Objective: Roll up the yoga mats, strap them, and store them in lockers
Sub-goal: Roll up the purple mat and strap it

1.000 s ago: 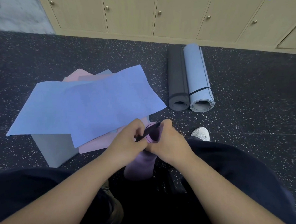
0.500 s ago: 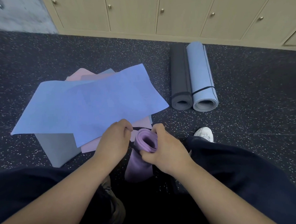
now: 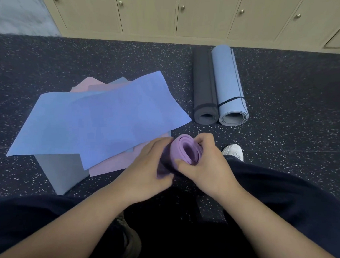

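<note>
Flat mats: a blue mat (image 3: 99,119) is lying on top of a pink mat (image 3: 108,165) and a grey mat (image 3: 59,173) on the speckled floor (image 3: 291,144).
Left hand (image 3: 145,168): fingers are curling around the side of the purple rolled mat (image 3: 182,153).
Purple rolled mat: is standing between both hands, open end facing up.
Right hand (image 3: 207,166): thumb and fingers are pinching the roll's rim.
Rolled mats: a dark grey roll (image 3: 203,89) and a light blue roll (image 3: 229,88) are lying touching, near the lockers (image 3: 200,14).

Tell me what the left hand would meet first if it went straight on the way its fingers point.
The left hand points up and rightward, already pressed against the rolled purple mat; that blocks it at once. Beyond lie bare floor and probably the rolled dark grey mat, though depth is unclear.
</note>
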Demonstrator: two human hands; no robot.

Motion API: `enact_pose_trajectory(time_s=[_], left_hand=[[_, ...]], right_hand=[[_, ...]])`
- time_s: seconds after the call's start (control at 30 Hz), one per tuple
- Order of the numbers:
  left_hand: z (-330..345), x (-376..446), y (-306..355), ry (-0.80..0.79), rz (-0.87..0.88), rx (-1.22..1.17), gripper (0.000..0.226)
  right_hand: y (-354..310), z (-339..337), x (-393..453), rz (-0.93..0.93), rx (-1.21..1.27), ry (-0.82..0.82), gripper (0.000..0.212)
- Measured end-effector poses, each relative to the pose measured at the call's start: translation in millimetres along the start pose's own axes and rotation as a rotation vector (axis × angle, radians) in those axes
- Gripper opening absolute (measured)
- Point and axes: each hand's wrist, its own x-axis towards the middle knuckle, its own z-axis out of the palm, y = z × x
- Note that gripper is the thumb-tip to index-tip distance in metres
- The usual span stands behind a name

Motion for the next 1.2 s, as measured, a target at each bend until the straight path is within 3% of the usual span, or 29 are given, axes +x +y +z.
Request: enact_pose_trajectory(time_s=[0.07,0.23,0.43,0.87,0.97,1.07,1.2], left_hand=[[3,1,3,0.015,0.024,0.000,0.078],[2,4,7,0.127,0.033,0.061,0.069],[1,3,-7,0.144,-0.031,0.207,0.086],[-17,7,-16,0.120,-0.336,0.436,0.082],[-16,7,-17,0.110,-0.307,0.382,0.081],[-14,5,-19,0.099,-0.238,0.360,0.081],[-16,12,-17,0.152,-0.165,0.369,0.083]], right_hand=[[-4,3,-2,-0.020,0.036,-0.022,0.049],[-10,10,-3,-0.058,0.116,-0.094,0.048],[-8,11,-4,-0.081,0.140,-0.048,0.049],[-6,16,-4,-0.104,0.141,-0.022,0.049],[-5,17,-1,-0.086,0.147,-0.065,0.054],[-1,16,2,-0.108,0.088,-0.150,0.078],[-4,20,2,-0.123,0.006,-0.177,0.067]])
